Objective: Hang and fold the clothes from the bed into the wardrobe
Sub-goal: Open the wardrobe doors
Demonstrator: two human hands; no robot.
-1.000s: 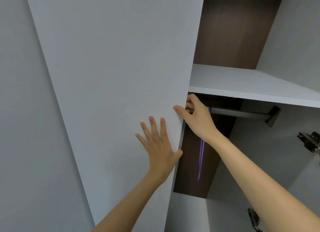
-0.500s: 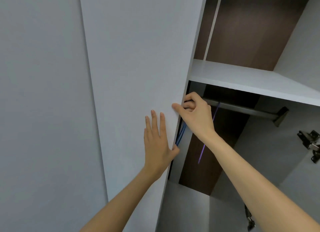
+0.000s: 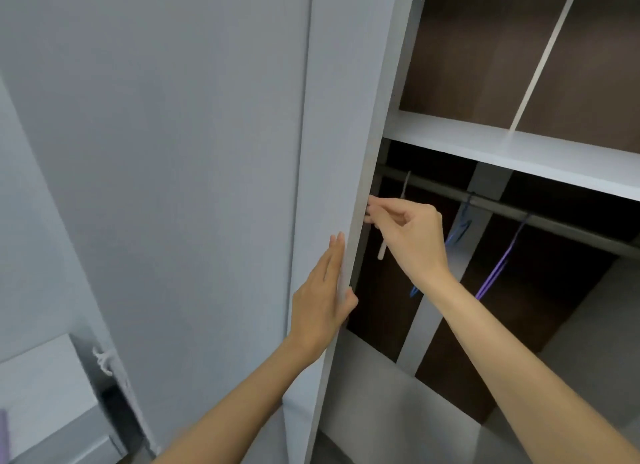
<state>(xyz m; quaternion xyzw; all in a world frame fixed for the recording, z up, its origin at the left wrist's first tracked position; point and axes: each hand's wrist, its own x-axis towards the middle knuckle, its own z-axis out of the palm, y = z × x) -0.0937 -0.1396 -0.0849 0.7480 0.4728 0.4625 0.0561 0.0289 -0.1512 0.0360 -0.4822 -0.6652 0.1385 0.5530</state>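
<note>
Grey panels fill the left of our view: a closed front (image 3: pixel 156 152) and, beside it, the wardrobe door (image 3: pixel 346 100), which stands open and nearly edge-on to us. Low in the left corner is a pale surface (image 3: pixel 38 387) we cannot identify. Our left hand (image 3: pixel 320 304) lies on the door's face, its grip spread flat with the fingers straight and together and the thumb resting at the door's edge. Higher on that edge our right hand (image 3: pixel 412 235) reaches across, its grip pinching the edge between curled fingertips and thumb. Behind it the wardrobe (image 3: pixel 467 48) shows a dark brown back wall. A white shelf (image 3: pixel 519 152) crosses it, and a dark rail (image 3: pixel 540 218) runs just beneath. On the rail hang a white hanger (image 3: pixel 382 252), partly hidden by the right hand, then a blue hanger (image 3: pixel 459 230), and farther right a purple hanger (image 3: pixel 495 269), each apart from the next.
</note>
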